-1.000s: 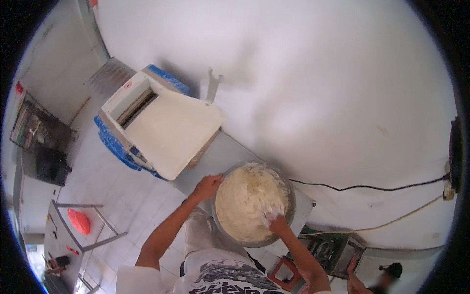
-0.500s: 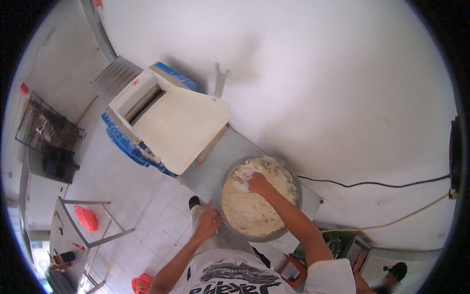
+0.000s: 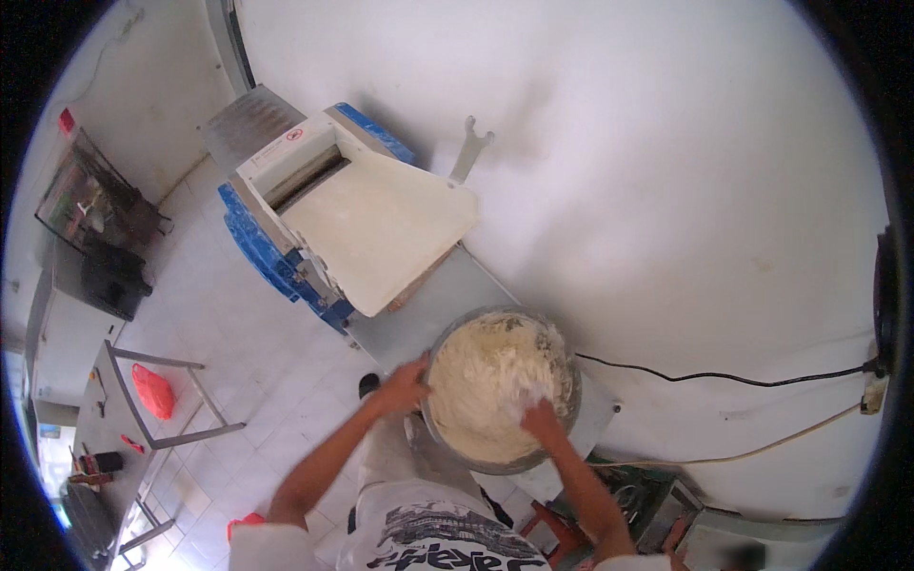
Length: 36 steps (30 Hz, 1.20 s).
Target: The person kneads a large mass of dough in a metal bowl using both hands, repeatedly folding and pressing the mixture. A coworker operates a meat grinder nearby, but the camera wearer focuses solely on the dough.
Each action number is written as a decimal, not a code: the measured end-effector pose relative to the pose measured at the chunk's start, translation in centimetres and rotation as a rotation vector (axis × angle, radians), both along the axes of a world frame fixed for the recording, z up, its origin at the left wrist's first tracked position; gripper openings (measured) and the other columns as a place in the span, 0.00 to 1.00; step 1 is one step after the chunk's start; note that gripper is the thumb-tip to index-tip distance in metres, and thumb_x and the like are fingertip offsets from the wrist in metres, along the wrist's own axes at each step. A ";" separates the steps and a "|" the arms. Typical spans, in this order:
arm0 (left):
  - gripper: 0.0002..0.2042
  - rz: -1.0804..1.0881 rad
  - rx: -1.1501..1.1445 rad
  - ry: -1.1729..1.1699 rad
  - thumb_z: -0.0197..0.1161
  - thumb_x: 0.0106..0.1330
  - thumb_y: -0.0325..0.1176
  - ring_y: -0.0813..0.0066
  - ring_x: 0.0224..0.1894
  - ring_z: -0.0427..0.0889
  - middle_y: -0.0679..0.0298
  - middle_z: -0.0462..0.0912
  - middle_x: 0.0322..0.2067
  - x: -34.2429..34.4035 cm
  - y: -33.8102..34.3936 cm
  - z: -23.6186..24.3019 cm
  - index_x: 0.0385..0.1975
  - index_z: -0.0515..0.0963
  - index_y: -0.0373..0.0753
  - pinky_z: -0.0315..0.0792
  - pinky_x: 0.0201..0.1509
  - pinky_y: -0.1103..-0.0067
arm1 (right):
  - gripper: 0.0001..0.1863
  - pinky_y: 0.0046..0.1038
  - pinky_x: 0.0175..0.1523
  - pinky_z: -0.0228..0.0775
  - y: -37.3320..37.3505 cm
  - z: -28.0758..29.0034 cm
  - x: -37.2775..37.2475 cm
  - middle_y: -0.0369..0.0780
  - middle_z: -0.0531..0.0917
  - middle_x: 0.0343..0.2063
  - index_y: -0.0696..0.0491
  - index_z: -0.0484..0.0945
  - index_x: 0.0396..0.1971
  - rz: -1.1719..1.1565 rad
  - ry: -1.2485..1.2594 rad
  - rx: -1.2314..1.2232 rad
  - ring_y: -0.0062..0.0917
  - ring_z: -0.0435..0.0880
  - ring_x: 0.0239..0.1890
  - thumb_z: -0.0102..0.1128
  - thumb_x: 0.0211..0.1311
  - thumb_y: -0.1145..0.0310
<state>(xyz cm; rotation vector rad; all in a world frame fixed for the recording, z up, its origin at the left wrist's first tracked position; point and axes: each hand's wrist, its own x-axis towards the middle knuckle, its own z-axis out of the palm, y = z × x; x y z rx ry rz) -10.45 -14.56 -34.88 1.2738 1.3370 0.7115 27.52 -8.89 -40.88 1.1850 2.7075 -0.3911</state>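
Observation:
A large metal bowl (image 3: 436, 344) of pale floury dough (image 3: 471, 400) stands on a grey metal worktop (image 3: 443, 290). Beside the bowl's left rim is my left hand (image 3: 400, 385), its fingers closed on that rim. My right hand (image 3: 538, 409) is down in the flour at the bowl's right half; its fingers are whitened and blurred, so their shape is unclear. A roller machine (image 3: 371, 228) with a cream tray and blue sides is beside the bowl, toward the upper left.
A white wall (image 3: 666, 190) rises behind the worktop, with cables (image 3: 714, 376) along it. At left are a metal table (image 3: 109, 452), a red bag (image 3: 152, 390) and dark equipment (image 3: 114, 276). Another person (image 3: 724, 552) is at the lower right.
My left hand dropped below the bowl and is now back at its rim. My right hand reached to the bowl's upper left and has returned to its lower right.

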 end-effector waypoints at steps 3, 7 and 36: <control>0.34 -0.256 -0.318 0.039 0.67 0.60 0.33 0.65 0.36 0.84 0.48 0.79 0.52 -1.1 8.9 5.0 0.69 0.64 0.42 0.80 0.35 0.72 | 0.27 0.44 0.62 0.68 -5.8 1.7 3.3 0.50 0.74 0.61 0.53 0.76 0.59 0.029 -0.091 0.071 0.44 0.74 0.61 0.58 0.58 0.64; 0.29 -0.144 0.211 0.473 0.67 0.60 0.30 0.64 0.38 0.84 0.49 0.79 0.47 -1.6 12.2 1.8 0.64 0.69 0.39 0.80 0.41 0.69 | 0.24 0.45 0.60 0.71 -4.6 4.8 1.6 0.49 0.78 0.56 0.52 0.78 0.57 -0.045 -0.041 0.042 0.44 0.76 0.59 0.56 0.62 0.60; 0.36 -0.008 -0.200 -0.002 0.67 0.65 0.36 0.71 0.40 0.78 0.54 0.75 0.46 -0.1 6.1 0.7 0.72 0.58 0.45 0.79 0.37 0.75 | 0.29 0.43 0.52 0.74 -4.8 2.7 0.2 0.48 0.72 0.63 0.37 0.73 0.63 -0.089 0.060 0.109 0.45 0.77 0.55 0.56 0.59 0.61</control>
